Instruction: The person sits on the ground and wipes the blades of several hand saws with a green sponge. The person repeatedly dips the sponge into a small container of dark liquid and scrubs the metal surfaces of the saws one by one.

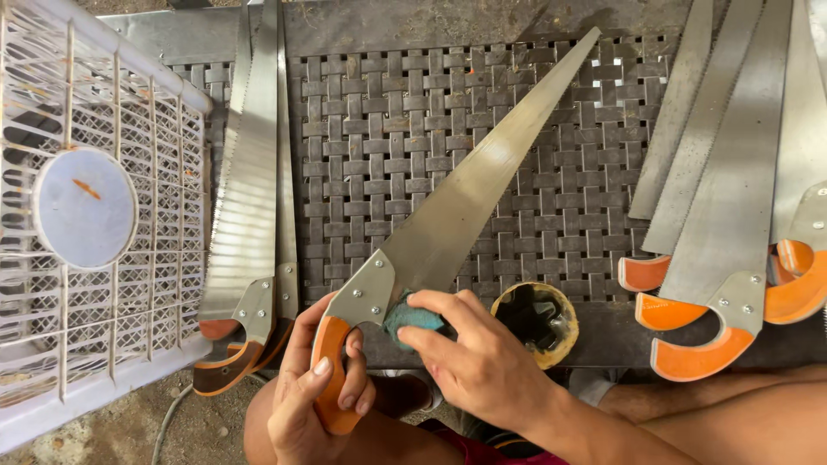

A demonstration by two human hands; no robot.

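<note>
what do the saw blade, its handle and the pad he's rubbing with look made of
Saw blade: looks like steel, dull grey with a brushed sheen and glare.
Handle: orange, smooth and glossy, likely plastic or painted wood; a riveted metal plate joins it.
Pad: teal, fuzzy and crumpled, probably abrasive fibre or cloth.

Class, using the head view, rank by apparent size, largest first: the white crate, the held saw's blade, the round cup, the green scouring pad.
1. White crate
2. Saw blade
3. Round cup
4. Green scouring pad, partly hidden by fingers

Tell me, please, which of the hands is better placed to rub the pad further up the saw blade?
Right, probably: the right hand already presses the green scouring pad against the saw blade, while the left hand grips the orange handle, steadying it.
</note>
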